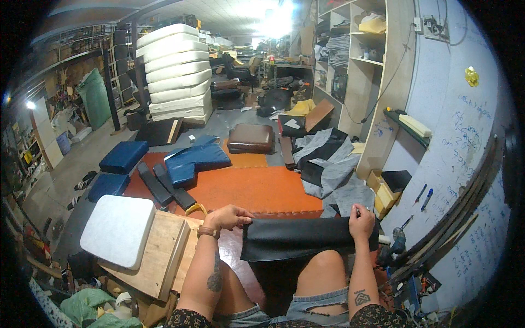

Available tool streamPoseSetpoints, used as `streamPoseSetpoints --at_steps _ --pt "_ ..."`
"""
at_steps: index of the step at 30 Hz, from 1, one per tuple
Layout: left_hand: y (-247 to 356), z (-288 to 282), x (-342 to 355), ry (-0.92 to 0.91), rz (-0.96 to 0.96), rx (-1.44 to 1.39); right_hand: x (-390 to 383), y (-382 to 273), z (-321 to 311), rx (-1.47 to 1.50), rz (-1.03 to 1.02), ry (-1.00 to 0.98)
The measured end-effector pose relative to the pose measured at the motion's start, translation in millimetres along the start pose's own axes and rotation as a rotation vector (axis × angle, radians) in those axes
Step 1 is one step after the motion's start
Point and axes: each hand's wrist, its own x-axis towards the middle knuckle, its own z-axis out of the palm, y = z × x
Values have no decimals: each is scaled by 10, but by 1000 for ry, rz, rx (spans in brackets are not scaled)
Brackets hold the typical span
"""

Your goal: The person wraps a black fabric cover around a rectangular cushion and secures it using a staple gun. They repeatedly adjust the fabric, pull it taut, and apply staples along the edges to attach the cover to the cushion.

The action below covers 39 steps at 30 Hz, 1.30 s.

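Orange mat (251,188), grey floor (57,183) (cluttered)

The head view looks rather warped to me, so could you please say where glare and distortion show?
In the head view, the ceiling light glares white; the brown cushion and black sheet show soft sheen; in the same view, the long strips at right look bowed, and the corners fall to black.

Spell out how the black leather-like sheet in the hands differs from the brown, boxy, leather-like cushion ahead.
The black leather-like sheet looks thin; the brown, boxy, leather-like cushion is thick and padded. The sheet is black, the cushion brown. The left hand and right hand hold the sheet; neither touches the cushion. Both have smooth, slightly shiny surfaces.
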Motion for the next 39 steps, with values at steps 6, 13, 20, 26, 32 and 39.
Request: streamPoseSetpoints --at_steps 6,13,20,26,32,39 --pt "21 5 -36 37 36 30 -2 -5 -5 -1 8 -1" --pt "16 -19 -10 10 -19 88 -2 23 11 13 23 -7" --pt "40 -24 -47 -9 -20 84 -5 31 45 50 -55 55" --pt "-19 2 16 11 -15 67 -27 38 0 -11 -32 32" --pt "-81 -22 50 43 -49 52 -1 29 52 -1 -52 52" --pt "-15 -7 5 37 -29 37 4 34 17 -16 -27 20"
